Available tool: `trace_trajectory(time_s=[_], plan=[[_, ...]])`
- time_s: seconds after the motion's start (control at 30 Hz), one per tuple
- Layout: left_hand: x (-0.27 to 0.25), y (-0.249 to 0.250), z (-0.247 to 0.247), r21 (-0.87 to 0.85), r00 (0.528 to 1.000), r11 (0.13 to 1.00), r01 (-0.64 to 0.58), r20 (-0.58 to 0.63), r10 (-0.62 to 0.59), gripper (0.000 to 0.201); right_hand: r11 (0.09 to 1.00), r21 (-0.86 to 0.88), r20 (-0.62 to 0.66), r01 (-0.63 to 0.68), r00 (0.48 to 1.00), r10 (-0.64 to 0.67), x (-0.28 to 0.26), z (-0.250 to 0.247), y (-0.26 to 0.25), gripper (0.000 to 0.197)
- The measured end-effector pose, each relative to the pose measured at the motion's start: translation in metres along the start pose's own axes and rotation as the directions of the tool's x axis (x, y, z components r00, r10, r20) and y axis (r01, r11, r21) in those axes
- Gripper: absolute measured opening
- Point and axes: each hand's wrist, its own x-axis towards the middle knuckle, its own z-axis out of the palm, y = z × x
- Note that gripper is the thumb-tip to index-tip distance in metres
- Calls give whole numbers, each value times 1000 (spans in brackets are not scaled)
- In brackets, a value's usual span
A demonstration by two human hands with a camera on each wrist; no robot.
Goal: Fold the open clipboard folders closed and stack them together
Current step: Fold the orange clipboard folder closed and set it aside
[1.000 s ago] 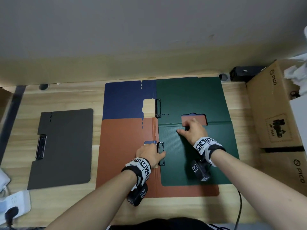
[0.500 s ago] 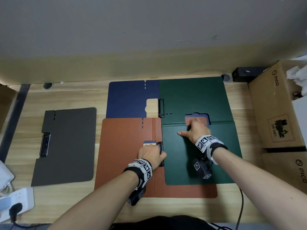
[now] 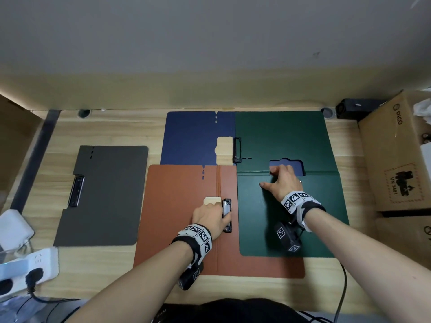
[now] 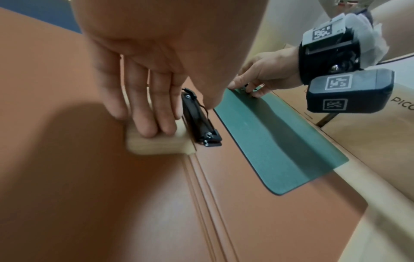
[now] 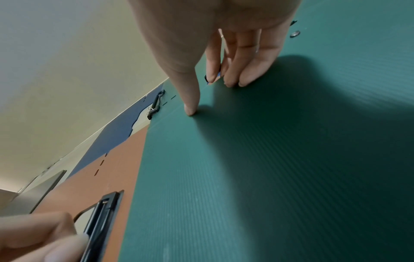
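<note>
Right now your left hand point(image 3: 211, 217) is lying flat on the orange folder point(image 3: 172, 217), with straight fingers point(image 4: 143, 113) pressing by its black clip point(image 3: 226, 215). Your right hand point(image 3: 283, 183) is resting on the green folder point(image 3: 291, 220) at 3 o'clock from the orange one, fingertips point(image 5: 244, 78) curling into the cut-out at its fold. The blue folder point(image 3: 193, 138) is lying open at 12 o'clock. The grey folder point(image 3: 105, 194) is sitting closed at 9 o'clock.
</note>
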Motion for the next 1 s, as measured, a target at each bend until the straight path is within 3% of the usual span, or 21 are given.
trace_trajectory(time_s=[0.1, 0.27, 0.43, 0.63, 0.87, 1.0], plan=[[-12, -20, -6, -130, 995, 991, 40, -91, -53, 38, 998, 61, -28, 10, 1000, -8, -8, 3, -2, 57], [-26, -83, -9, -374, 940, 895, 245, -135, -314, 15, 985, 151, -82, 82, 994, -70, -30, 17, -12, 53], [-45, -149, -1, -456, 870, 796, 397, -88, -485, 34, 975, 153, -58, 160, 987, -153, -54, 41, -23, 47], [-61, -175, 7, -471, 886, 799, 374, -74, -458, 41, 967, 96, 53, 235, 969, -241, -82, 65, -36, 39], [-60, -174, 15, -470, 934, 835, 285, -59, -352, 55, 977, -83, 165, 198, 969, -182, -126, 68, -45, 44], [-63, -174, 23, -500, 938, 827, 257, -79, -339, 63, 974, -153, 231, 168, 964, -130, -151, 71, -49, 47]])
